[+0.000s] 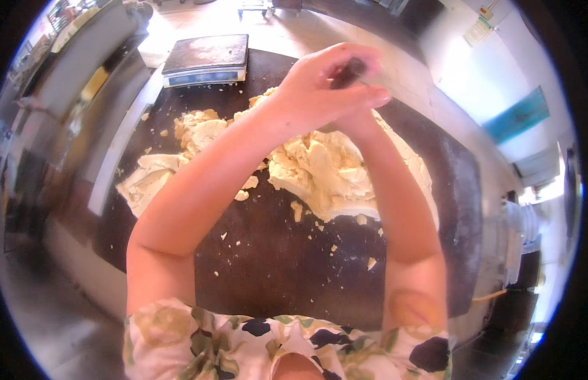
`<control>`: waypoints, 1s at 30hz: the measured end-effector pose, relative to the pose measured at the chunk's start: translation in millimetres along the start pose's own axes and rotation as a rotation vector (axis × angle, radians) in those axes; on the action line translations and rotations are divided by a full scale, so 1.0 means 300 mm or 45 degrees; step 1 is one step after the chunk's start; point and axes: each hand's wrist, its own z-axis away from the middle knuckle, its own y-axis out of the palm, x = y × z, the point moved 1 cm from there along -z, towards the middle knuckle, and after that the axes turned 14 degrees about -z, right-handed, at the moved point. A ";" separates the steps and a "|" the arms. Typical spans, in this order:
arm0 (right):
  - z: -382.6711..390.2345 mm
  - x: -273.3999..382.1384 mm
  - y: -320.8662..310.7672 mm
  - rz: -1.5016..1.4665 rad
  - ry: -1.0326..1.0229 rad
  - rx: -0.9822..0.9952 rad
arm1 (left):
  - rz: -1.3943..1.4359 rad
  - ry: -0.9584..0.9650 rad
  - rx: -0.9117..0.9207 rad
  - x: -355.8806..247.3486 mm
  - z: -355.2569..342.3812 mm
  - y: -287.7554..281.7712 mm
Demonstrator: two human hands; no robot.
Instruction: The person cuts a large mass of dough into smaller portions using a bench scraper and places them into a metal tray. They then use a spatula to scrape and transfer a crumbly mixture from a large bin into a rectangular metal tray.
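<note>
Both arms reach forward over a large mass of pale yellow dough (319,171), broken into rough lumps on a dark tabletop (262,266). My left hand (325,85) is raised above the dough, its fingers and thumb curled around a dark, rounded handle (349,73). Whatever the handle belongs to is hidden. Behind and below the left hand, my right hand (352,120) is mostly covered, and its fingers do not show. A separate slab of dough (151,177) lies by my left forearm, with crumbs scattered on the near part of the table.
A flat-topped scale (205,60) stands at the table's far left corner. A long pale strip (120,152) runs along the left edge. Shelving and equipment (85,82) line the left side. A teal panel (515,114) is on the right wall.
</note>
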 end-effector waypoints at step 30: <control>0.253 -0.441 0.502 0.790 -0.257 0.338 | -0.509 0.193 -0.348 0.560 0.466 0.104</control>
